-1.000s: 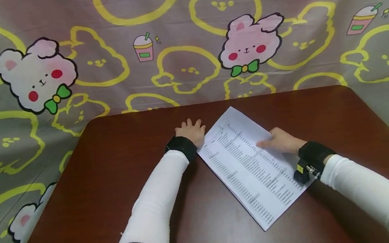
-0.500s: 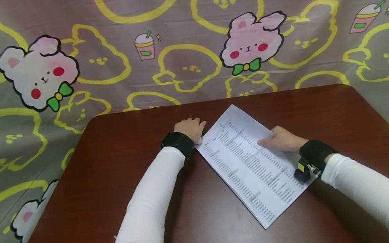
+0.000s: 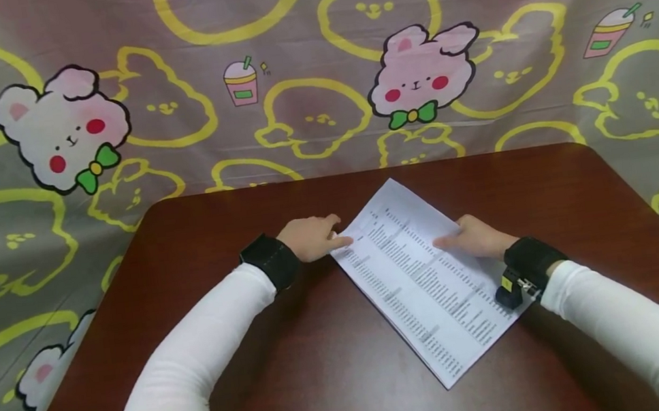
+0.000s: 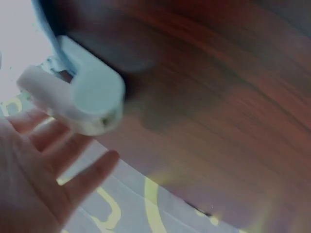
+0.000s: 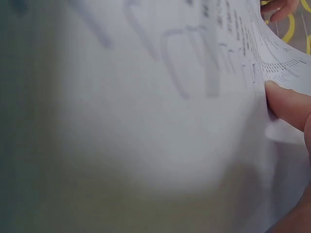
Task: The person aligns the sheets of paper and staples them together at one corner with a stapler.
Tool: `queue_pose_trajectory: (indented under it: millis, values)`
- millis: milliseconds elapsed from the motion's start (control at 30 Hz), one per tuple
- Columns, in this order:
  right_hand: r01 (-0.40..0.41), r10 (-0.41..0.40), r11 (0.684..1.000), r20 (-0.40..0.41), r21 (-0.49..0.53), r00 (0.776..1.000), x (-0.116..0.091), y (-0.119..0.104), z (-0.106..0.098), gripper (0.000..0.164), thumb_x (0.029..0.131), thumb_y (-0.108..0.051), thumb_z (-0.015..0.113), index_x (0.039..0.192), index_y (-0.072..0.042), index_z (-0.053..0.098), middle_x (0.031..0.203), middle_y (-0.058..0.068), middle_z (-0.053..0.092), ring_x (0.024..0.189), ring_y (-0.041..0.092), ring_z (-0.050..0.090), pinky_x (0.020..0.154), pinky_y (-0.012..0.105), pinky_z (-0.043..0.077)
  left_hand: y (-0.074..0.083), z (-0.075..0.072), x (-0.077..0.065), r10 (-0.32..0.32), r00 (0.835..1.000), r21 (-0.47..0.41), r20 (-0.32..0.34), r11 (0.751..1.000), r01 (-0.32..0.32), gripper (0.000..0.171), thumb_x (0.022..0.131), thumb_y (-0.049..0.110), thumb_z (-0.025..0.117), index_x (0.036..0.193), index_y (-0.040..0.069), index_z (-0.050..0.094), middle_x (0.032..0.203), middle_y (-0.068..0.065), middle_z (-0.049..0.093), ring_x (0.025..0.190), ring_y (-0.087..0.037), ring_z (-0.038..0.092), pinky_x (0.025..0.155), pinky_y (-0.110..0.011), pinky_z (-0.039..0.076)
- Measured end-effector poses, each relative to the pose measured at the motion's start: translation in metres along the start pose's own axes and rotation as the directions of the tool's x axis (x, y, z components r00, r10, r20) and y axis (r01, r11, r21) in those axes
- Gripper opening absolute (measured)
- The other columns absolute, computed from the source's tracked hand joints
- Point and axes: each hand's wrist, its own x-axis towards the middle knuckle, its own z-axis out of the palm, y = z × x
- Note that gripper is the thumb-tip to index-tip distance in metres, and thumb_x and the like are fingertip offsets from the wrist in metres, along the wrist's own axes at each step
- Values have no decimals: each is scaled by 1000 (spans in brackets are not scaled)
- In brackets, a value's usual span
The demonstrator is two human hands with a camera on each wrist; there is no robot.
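A stack of printed paper sheets [image 3: 414, 291] lies slanted on the table. My right hand [image 3: 478, 238] grips its right edge, thumb [image 5: 291, 104] on top in the right wrist view; the fingers beneath are hidden. At the left corner of the sheets is a small white rounded device [image 4: 97, 92], like a mini stapler, seen blurred in the left wrist view. My left hand [image 3: 309, 237] is beside this corner, its thumb reaching over the paper in the head view. In the left wrist view its fingers [image 4: 97, 172] are extended and spread near the device.
The brown wooden table [image 3: 250, 366] stretches around the paper, with its far edge just beyond both hands. Behind it hangs a patterned cloth [image 3: 297, 45] with rabbit drawings. A small black camera mount [image 3: 509, 289] on the right wrist sits over the lower right of the sheets.
My left hand has turned and its forearm has swung out to the left, the thumb now showing over the paper's corner. The right hand and the sheets have stayed in place.
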Motion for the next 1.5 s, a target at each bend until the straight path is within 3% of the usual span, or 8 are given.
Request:
queue_pose_trajectory:
  millis: [167,267,400,533,1000,1500]
  values:
    - [-7,7,1000,2,-4,1000,0,-1,1,52,89,-38,68,127,-4,58,97,10,69,73,25,68,71,39,54,-11,3,-10,133,990,88,-40,988,-129,45,92,42,63,122,9,57,104,-7,67,83,-20,60,78,-36,51]
    - [-3,3,1000,2,-12,1000,0,-2,1,52,89,-39,68,127,-4,58,97,10,69,74,25,68,71,39,54,-17,4,-12,166,983,60,-76,985,-162,31,91,32,69,112,11,61,95,-4,66,77,-18,58,74,-33,50]
    - [6,-6,999,-4,-40,1000,0,-2,1,54,88,-41,69,128,-6,58,99,9,68,76,24,67,72,39,54,-18,-1,-14,135,986,-32,-100,990,-139,28,87,26,74,111,12,66,93,-2,67,79,-19,58,75,-32,48]
    - [24,-24,999,3,-31,1000,-2,-4,1,52,89,-38,68,128,-5,57,99,11,68,74,25,68,71,39,54,-18,-5,-15,101,990,-58,-93,993,-107,30,87,25,75,112,12,68,95,-2,67,82,-20,57,78,-34,48]
    - [22,-22,1000,21,17,1000,-2,-5,2,50,90,-35,69,127,-3,58,97,11,69,75,25,68,72,37,52,-24,-3,-20,74,992,-67,-99,994,-81,31,86,24,76,113,10,68,93,-3,67,80,-20,57,75,-34,48]
    - [12,-14,998,-22,-59,1000,-3,-11,7,51,90,-35,69,126,-1,59,96,11,68,76,25,66,72,36,50,-18,1,-21,112,986,-38,-121,992,-117,28,88,26,74,108,9,62,90,-4,66,74,-18,57,71,-32,49]
